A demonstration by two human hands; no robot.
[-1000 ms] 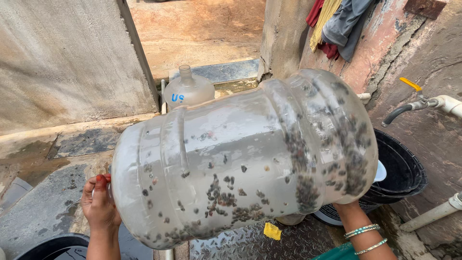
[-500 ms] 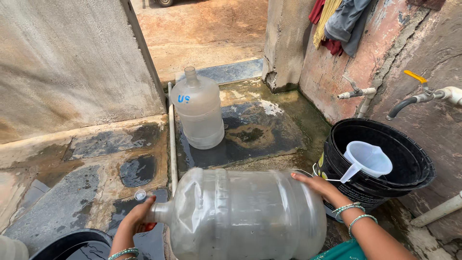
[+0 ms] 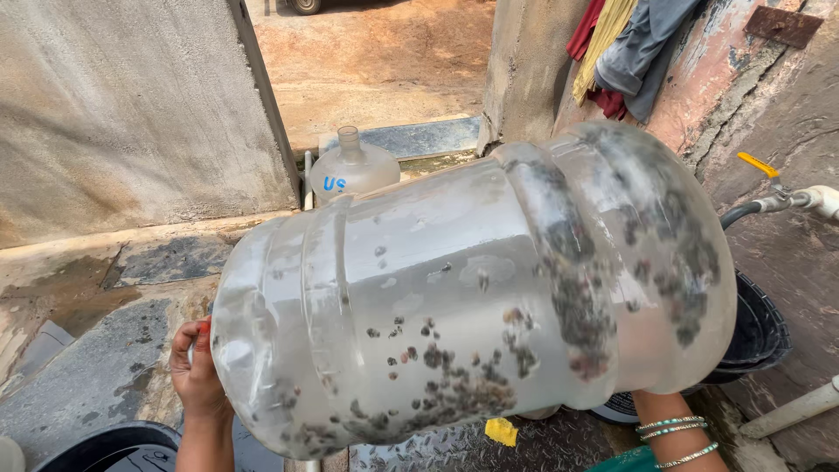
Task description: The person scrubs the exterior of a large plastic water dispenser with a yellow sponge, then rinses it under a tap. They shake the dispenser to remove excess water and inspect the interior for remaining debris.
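Wet stone paving (image 3: 105, 350) by a concrete wall carries a second clear jug (image 3: 354, 170) near its far edge. Above it, a large clear bottle (image 3: 472, 288) lies sideways with dark grit pooled inside. Left hand (image 3: 197, 371) cups the neck end, fingers wrapped; right hand (image 3: 655, 406) props the base, its grip hidden.

A second clear bottle (image 3: 351, 170) stands upright on the wet stone floor (image 3: 131, 288) by the wall. Black tubs (image 3: 759, 330) sit under a tap (image 3: 791, 198); clothes (image 3: 625, 48) hang above.
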